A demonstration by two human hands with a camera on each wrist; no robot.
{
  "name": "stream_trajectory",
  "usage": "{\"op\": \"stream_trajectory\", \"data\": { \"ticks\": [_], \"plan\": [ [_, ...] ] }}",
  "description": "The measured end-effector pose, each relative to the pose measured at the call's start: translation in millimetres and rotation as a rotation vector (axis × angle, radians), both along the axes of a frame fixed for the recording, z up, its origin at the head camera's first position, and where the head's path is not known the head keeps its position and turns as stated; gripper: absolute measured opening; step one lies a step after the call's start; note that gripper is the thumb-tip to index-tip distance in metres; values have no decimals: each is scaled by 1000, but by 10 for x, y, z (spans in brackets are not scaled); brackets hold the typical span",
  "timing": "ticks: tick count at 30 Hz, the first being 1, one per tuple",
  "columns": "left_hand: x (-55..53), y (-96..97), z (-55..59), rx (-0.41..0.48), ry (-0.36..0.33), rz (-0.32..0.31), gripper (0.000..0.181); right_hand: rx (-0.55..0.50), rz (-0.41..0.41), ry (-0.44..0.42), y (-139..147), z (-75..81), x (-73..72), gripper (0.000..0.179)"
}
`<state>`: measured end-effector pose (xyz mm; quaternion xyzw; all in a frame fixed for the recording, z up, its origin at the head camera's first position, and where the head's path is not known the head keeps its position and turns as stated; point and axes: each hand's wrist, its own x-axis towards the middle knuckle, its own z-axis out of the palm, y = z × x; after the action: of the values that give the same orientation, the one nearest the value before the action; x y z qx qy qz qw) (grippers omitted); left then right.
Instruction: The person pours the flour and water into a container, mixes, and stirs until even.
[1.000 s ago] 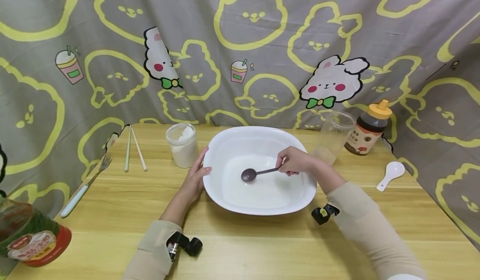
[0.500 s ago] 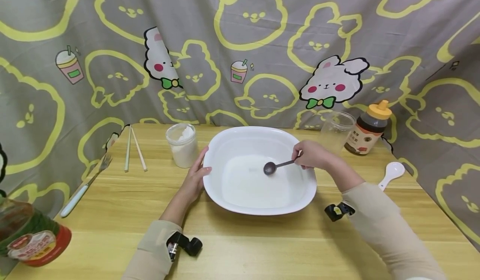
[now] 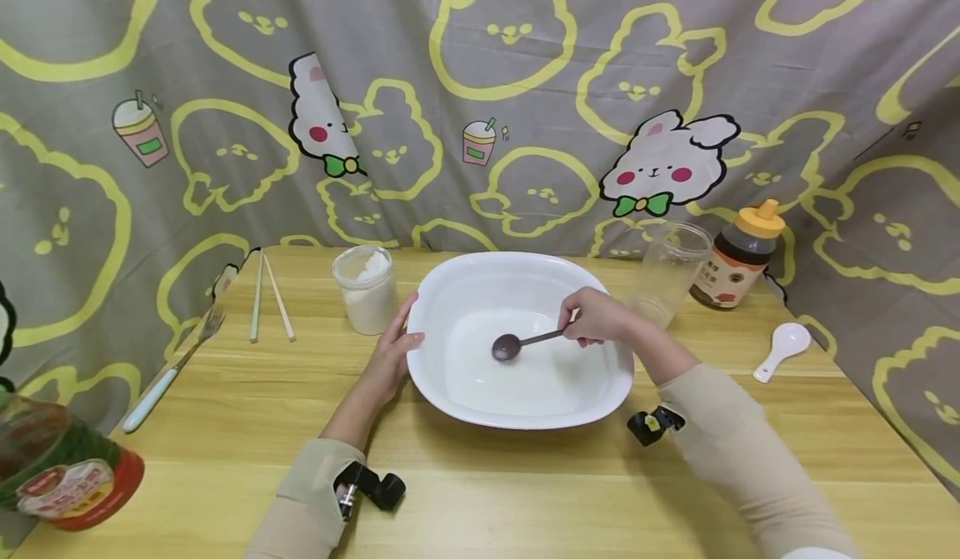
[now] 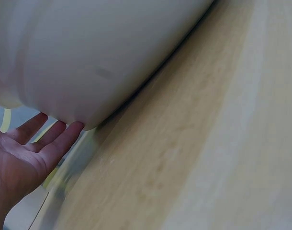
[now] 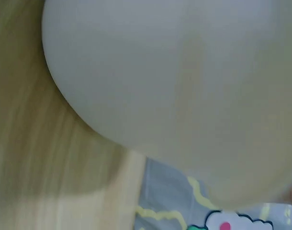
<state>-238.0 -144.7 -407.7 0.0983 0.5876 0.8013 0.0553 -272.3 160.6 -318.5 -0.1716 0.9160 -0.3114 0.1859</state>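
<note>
A white oval basin (image 3: 465, 280) stands mid-table with a milky-white layer across its bottom. My left hand (image 3: 388, 359) holds its left side, thumb over the rim and fingers against the outer wall. In the left wrist view those fingertips touch the basin's underside (image 4: 103, 57). My right hand (image 3: 596, 317) reaches over the right rim and pinches the handle of a dark brown spoon (image 3: 507, 347), whose bowl is down in the basin's white contents. The right wrist view holds only the basin's outer wall (image 5: 136, 72); hand and spoon are out of it.
Left of the basin are a jar of white powder (image 3: 369, 301), chopsticks (image 3: 276, 296) and a fork (image 3: 176, 369). A red-and-green labelled container (image 3: 71, 480) is at the left edge. Rightward stand a clear plastic cup (image 3: 671, 267), a honey-like squeeze bottle (image 3: 731, 263) and a white spoon (image 3: 787, 344).
The right hand took the spoon right toward the rim, then back left toward the basin's middle. My left hand and the basin have stayed in place.
</note>
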Motion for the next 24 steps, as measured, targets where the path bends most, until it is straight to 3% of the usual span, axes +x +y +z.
{"op": "stream_trajectory", "data": {
  "ticks": [5,10,13,18,24],
  "plan": [
    [-2,-8,-2,0,-3,-5,66,91,-57,71,127,118,16,7],
    [2,-3,-5,9,2,-3,67,70,-123,116,153,114,-41,7],
    [4,3,-7,6,3,-2,67,13,-131,78,109,50,-80,7],
    [4,9,-2,5,2,8,67,-55,-75,-38,18,-42,-87,8],
    [6,4,8,-6,-2,11,67,-21,-66,-54,114,18,-37,8]
  ]
}}
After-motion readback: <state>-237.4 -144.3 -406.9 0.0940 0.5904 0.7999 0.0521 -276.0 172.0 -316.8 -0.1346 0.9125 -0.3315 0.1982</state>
